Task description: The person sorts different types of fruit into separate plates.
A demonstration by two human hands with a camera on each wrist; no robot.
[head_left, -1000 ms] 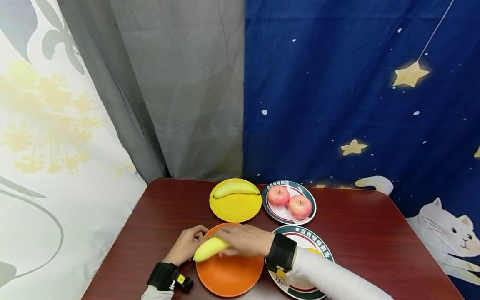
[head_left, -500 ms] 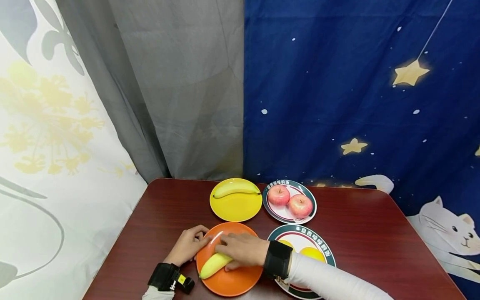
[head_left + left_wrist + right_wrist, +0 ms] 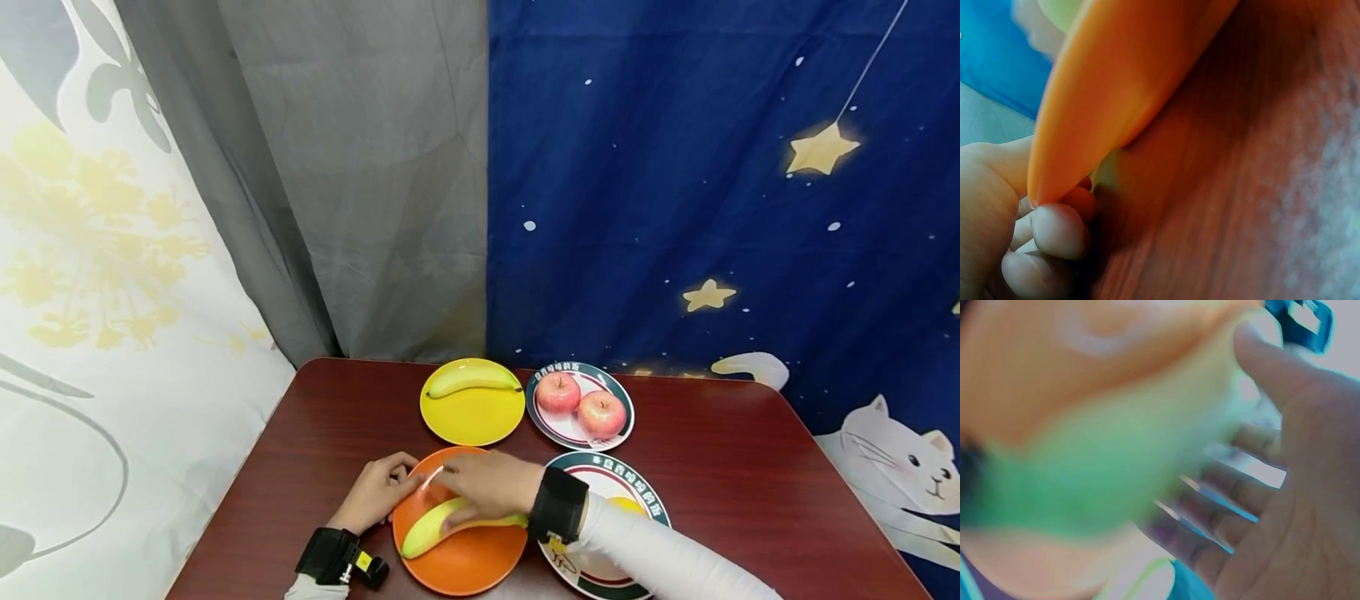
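A yellow banana (image 3: 429, 530) lies across the orange plate (image 3: 465, 568) at the front of the table. My right hand (image 3: 489, 485) is over it with fingers extended, the thumb overlapping the banana in the head view. In the right wrist view the fingers of this hand (image 3: 1272, 500) are straight and spread beside the blurred banana (image 3: 1110, 450). At the plate's left rim, my left hand (image 3: 373, 493) pinches the edge. The left wrist view has the thumb above and curled fingers below the orange rim (image 3: 1110, 75).
Behind stands a yellow plate (image 3: 471, 427) bearing another banana (image 3: 468, 378). Beside it, a patterned plate (image 3: 545, 427) carries two apples (image 3: 600, 414). A second patterned plate (image 3: 647, 486), right of the orange one, is partly covered by my right forearm; a yellow fruit (image 3: 626, 504) shows on it.
My right hand has lowered the banana onto the orange plate and its fingers have come off it, uncovering the banana's right part. The left hand stays at the rim.
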